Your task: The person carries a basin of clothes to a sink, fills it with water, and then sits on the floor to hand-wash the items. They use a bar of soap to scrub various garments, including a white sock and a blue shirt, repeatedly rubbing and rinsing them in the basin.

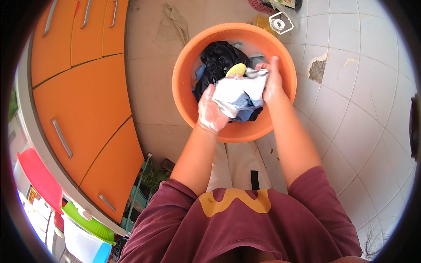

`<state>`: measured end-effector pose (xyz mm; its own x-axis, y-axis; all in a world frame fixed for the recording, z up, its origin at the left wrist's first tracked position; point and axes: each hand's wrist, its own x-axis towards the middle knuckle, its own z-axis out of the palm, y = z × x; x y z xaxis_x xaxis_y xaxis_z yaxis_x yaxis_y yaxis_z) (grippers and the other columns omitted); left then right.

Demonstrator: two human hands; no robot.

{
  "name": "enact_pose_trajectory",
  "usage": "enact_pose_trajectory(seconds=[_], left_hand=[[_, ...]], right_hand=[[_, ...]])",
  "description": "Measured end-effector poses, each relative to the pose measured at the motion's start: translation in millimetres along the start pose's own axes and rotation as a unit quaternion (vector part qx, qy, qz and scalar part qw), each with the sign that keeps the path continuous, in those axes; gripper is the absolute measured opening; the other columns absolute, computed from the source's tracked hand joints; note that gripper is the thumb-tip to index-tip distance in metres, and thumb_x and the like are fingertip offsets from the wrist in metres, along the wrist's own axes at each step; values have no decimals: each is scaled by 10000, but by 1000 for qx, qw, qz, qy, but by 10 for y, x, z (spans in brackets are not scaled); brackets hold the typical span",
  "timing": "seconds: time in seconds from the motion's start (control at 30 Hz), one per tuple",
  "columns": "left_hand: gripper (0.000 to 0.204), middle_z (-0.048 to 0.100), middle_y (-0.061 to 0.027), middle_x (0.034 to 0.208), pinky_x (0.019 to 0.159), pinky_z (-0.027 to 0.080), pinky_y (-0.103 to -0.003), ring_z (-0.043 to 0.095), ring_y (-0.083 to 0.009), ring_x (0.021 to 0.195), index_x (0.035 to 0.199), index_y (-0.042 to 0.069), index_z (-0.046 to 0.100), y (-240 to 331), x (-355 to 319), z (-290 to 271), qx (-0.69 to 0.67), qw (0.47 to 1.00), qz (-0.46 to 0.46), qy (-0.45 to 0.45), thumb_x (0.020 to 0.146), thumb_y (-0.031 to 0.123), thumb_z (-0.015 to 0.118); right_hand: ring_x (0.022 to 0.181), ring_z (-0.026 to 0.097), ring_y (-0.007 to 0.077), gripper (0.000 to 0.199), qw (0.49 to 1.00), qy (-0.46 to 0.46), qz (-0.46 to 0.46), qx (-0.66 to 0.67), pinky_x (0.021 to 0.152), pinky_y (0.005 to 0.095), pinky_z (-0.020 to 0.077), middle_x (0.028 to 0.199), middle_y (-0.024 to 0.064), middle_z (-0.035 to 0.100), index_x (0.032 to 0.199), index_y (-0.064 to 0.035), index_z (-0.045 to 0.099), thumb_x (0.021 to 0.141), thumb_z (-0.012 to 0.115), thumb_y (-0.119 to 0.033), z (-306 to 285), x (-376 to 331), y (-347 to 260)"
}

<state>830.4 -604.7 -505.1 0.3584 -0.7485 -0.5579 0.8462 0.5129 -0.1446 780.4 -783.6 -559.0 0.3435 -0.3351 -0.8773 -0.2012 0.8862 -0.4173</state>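
An orange plastic basin (180,83) in front of me holds wet laundry. Over it, a white cloth with grey edging (232,90) is stretched between my two hands. My left hand (212,111), with whitish suds on palm and wrist, grips its near left side. At the upper right side my right hand (272,83) is closed on the same cloth. A yellow oval piece (237,69), like a soap bar, shows at the cloth's far edge. Beneath lie a shiny black garment (221,59) and a light blue cloth (243,115).
Orange cabinets (83,101) with metal handles stand on the left. A white tiled wall (342,101) rises on the right. Behind the basin are a jug with a white handle (280,24) and a pink basket (259,5). A beige cloth (176,24) lies on the floor.
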Motion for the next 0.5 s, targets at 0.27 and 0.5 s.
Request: enact_pose_trajectory(seconds=[0.27,0.5], left_hand=[[579,510,-153,1323,1045,363,-453,485,-327,1221,1290,-7,480,-27,154,-81,27,999,9,14,940,451,421],[522,459,-124,1359,1011,384,-420,440,-294,1249,1320,30,418,-81,418,-406,81,992,92,1,935,371,504]], right_hand=[[1160,521,227,487,906,-159,-200,-338,979,331,393,1277,140,545,1333,-43,453,893,615,-175,-109,-354,360],[830,572,348,97,719,-91,-494,-480,724,426,460,850,141,593,785,-55,552,748,638,-82,216,-1114,739]])
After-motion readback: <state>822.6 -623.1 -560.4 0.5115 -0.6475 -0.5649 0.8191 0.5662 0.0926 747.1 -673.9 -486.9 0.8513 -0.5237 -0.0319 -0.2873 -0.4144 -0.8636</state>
